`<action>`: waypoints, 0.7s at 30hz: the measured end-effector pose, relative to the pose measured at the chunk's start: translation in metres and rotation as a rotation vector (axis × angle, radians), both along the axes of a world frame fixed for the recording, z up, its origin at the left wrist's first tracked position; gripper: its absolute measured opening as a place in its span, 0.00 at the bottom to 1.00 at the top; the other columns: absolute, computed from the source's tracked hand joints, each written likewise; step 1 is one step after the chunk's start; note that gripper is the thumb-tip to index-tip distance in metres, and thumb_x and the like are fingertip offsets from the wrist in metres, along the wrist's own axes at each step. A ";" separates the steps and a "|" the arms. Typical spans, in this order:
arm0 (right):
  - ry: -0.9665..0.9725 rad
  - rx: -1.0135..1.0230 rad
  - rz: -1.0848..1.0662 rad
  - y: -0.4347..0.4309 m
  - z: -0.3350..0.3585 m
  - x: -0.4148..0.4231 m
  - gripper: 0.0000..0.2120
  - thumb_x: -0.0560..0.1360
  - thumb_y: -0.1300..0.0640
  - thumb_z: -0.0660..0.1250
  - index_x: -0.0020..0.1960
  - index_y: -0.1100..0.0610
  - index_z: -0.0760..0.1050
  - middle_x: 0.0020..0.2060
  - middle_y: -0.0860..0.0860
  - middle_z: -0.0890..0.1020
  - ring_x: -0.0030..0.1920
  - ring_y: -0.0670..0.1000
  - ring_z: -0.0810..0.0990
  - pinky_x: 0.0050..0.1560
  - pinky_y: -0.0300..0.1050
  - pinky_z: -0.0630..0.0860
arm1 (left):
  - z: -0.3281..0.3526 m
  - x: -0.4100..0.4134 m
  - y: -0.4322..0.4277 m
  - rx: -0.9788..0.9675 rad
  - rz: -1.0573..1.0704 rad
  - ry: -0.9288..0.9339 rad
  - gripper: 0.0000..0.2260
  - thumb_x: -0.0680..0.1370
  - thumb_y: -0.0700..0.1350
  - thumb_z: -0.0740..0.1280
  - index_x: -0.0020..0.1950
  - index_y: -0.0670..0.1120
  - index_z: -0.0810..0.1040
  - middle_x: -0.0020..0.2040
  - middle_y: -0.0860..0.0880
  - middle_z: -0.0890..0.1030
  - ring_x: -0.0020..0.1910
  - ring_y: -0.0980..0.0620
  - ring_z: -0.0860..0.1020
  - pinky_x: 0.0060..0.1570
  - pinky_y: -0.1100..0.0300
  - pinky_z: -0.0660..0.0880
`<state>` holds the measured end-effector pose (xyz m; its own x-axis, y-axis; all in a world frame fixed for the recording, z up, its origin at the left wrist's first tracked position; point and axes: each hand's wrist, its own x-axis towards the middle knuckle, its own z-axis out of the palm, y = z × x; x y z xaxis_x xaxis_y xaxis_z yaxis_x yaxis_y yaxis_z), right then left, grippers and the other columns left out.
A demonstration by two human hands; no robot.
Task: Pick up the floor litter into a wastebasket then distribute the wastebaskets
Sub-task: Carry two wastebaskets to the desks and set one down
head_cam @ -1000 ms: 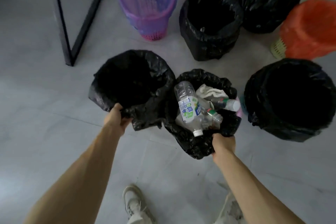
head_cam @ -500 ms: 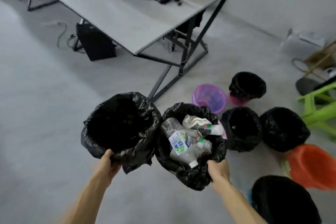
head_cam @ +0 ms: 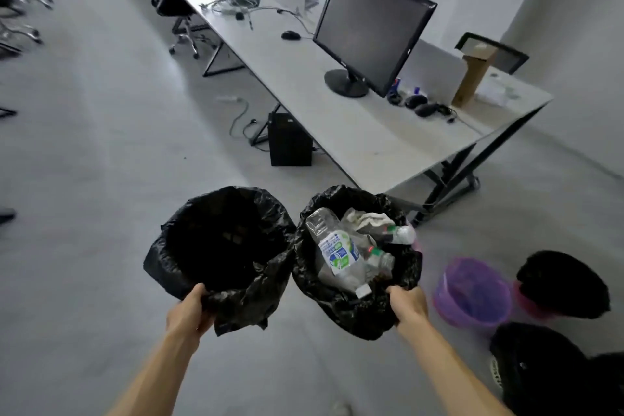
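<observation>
Black liners cover both carried baskets so fully that their walls and colour cannot be made out. The inside of the left-hand wastebasket [head_cam: 266, 277] is a dark hollow; it looks empty, though the shadow may hide something at the bottom. Most of each hand's fingers are out of sight, tucked into the crumpled plastic.

The left hand [head_cam: 189, 312] is clamped on the near rim of that basket. The right hand [head_cam: 408, 306] is clenched on the near rim of the right-hand wastebasket [head_cam: 344, 312]. Both baskets hang side by side, liners touching, above the floor just off the near corner of the desk [head_cam: 354, 138].

The right-hand wastebasket is filled close to its rim. A clear plastic bottle [head_cam: 337, 255] with a blue and green label lies slanted across the litter, white cap toward the person. Behind it sit a crumpled pale wad [head_cam: 368, 218] and a smaller bottle [head_cam: 400, 235]; the rest is a blurred tangle.

On the floor past the desk's near end stands an unlined purple basket [head_cam: 449, 309]. Just beyond it a bagged basket [head_cam: 562, 284] shows only a sliver of pink. Another bagged one [head_cam: 533, 371] is cut off by the frame.

On the desk stand a dark monitor [head_cam: 371, 30] and a cardboard box [head_cam: 472, 78]; a black computer tower [head_cam: 290, 142] sits beneath. The desk's far end is smeared.
</observation>
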<state>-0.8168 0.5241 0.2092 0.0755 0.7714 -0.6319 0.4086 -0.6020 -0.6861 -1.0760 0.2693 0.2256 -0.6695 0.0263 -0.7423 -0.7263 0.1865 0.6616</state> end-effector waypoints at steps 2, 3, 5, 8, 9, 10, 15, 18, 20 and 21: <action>0.043 -0.011 0.043 0.020 -0.005 -0.038 0.19 0.70 0.64 0.67 0.61 0.62 0.75 0.52 0.62 0.81 0.49 0.62 0.81 0.40 0.45 0.76 | 0.000 -0.024 0.007 -0.004 0.047 0.003 0.09 0.76 0.45 0.68 0.49 0.39 0.75 0.38 0.42 0.77 0.34 0.48 0.77 0.39 0.56 0.77; 0.055 -0.023 0.055 0.028 -0.010 -0.052 0.20 0.68 0.63 0.67 0.60 0.62 0.75 0.52 0.63 0.81 0.49 0.62 0.81 0.40 0.47 0.77 | 0.000 -0.031 0.009 -0.014 0.070 0.009 0.09 0.76 0.45 0.68 0.48 0.39 0.75 0.39 0.42 0.78 0.35 0.48 0.77 0.38 0.55 0.77; 0.063 -0.050 0.110 0.052 -0.017 -0.094 0.22 0.65 0.62 0.68 0.59 0.63 0.75 0.52 0.64 0.82 0.49 0.63 0.82 0.42 0.49 0.79 | -0.001 -0.055 0.015 -0.020 0.166 0.002 0.08 0.77 0.44 0.68 0.49 0.40 0.74 0.39 0.43 0.78 0.35 0.48 0.77 0.38 0.55 0.77; 0.076 -0.065 0.158 0.071 -0.007 -0.141 0.19 0.69 0.66 0.67 0.59 0.65 0.74 0.52 0.64 0.81 0.50 0.63 0.82 0.46 0.53 0.82 | 0.001 -0.079 0.023 -0.031 0.263 -0.008 0.08 0.76 0.43 0.67 0.50 0.41 0.73 0.38 0.44 0.76 0.33 0.49 0.76 0.46 0.52 0.78; 0.075 -0.072 0.205 0.082 -0.004 -0.166 0.17 0.70 0.67 0.66 0.58 0.66 0.74 0.51 0.63 0.81 0.49 0.63 0.82 0.46 0.55 0.82 | 0.001 -0.094 0.026 -0.022 0.308 -0.013 0.08 0.76 0.43 0.68 0.50 0.40 0.73 0.38 0.44 0.77 0.34 0.49 0.76 0.49 0.51 0.78; 0.076 -0.077 0.220 0.088 -0.001 -0.181 0.14 0.71 0.67 0.66 0.57 0.66 0.74 0.50 0.63 0.81 0.49 0.63 0.82 0.45 0.55 0.82 | 0.002 -0.102 0.028 -0.018 0.334 -0.013 0.08 0.76 0.43 0.68 0.50 0.40 0.73 0.38 0.44 0.77 0.34 0.49 0.76 0.50 0.51 0.77; 0.046 -0.084 0.354 0.125 -0.007 -0.291 0.18 0.70 0.67 0.66 0.59 0.67 0.75 0.49 0.64 0.82 0.47 0.63 0.82 0.41 0.55 0.82 | -0.007 -0.176 0.033 0.000 0.439 -0.056 0.10 0.75 0.44 0.69 0.51 0.39 0.75 0.46 0.41 0.81 0.45 0.42 0.82 0.54 0.49 0.78; 0.031 -0.085 0.359 0.140 -0.008 -0.359 0.18 0.69 0.67 0.66 0.59 0.66 0.74 0.50 0.63 0.81 0.48 0.64 0.82 0.44 0.56 0.82 | -0.019 -0.237 0.043 0.014 0.475 -0.078 0.08 0.74 0.44 0.70 0.47 0.41 0.75 0.51 0.40 0.81 0.50 0.40 0.82 0.55 0.47 0.79; 0.059 -0.096 0.342 0.147 -0.010 -0.412 0.15 0.72 0.70 0.63 0.58 0.65 0.75 0.49 0.62 0.81 0.48 0.63 0.82 0.45 0.54 0.81 | -0.029 -0.286 0.050 0.029 0.472 -0.086 0.08 0.74 0.43 0.70 0.47 0.41 0.74 0.51 0.40 0.81 0.51 0.40 0.82 0.55 0.47 0.79; 0.060 -0.098 0.338 0.151 -0.011 -0.436 0.15 0.72 0.71 0.62 0.58 0.66 0.76 0.48 0.62 0.81 0.48 0.62 0.81 0.46 0.53 0.80 | -0.034 -0.310 0.052 0.033 0.474 -0.095 0.08 0.74 0.44 0.70 0.47 0.41 0.74 0.52 0.40 0.81 0.52 0.40 0.82 0.55 0.47 0.79</action>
